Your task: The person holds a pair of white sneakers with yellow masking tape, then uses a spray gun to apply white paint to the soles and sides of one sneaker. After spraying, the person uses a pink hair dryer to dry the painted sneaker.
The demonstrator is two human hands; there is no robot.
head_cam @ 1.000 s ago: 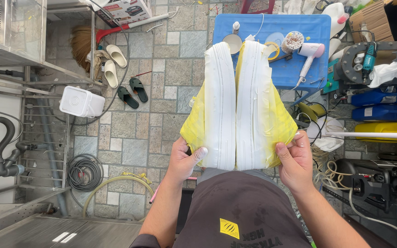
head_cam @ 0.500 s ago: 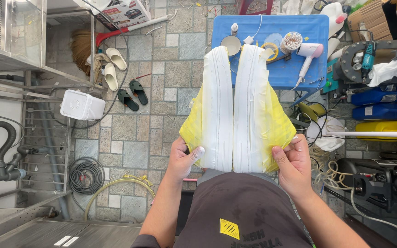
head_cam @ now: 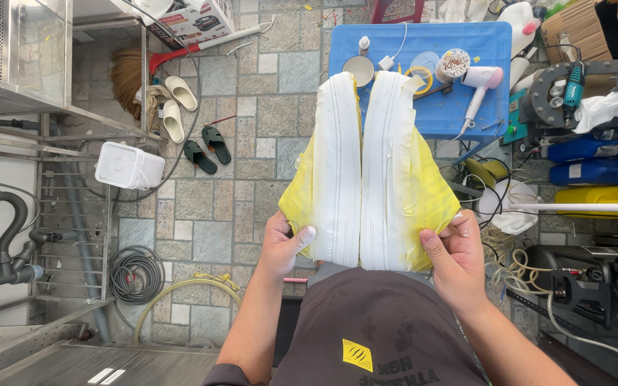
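I hold a pair of shoes side by side, white soles turned up toward me and toes pointing away. Their uppers are wrapped in yellow masking film. My left hand (head_cam: 282, 245) grips the heel of the left shoe (head_cam: 335, 171), thumb on the sole's edge. My right hand (head_cam: 455, 259) grips the heel of the right shoe (head_cam: 389, 171), fingers on the yellow film (head_cam: 427, 189). The two soles touch along their inner edges above my dark apron (head_cam: 380, 329).
A blue table (head_cam: 459, 114) beyond the shoes carries a white hair dryer (head_cam: 481, 82), tape roll, cup and brush. Slippers (head_cam: 209, 150), a white box (head_cam: 129, 166) and a coiled hose (head_cam: 136, 274) lie on the tiled floor at left. Canisters and tools crowd the right.
The shoes and both hands have stayed nearly in place; the pair has shifted very slightly lower and toward me in the view.
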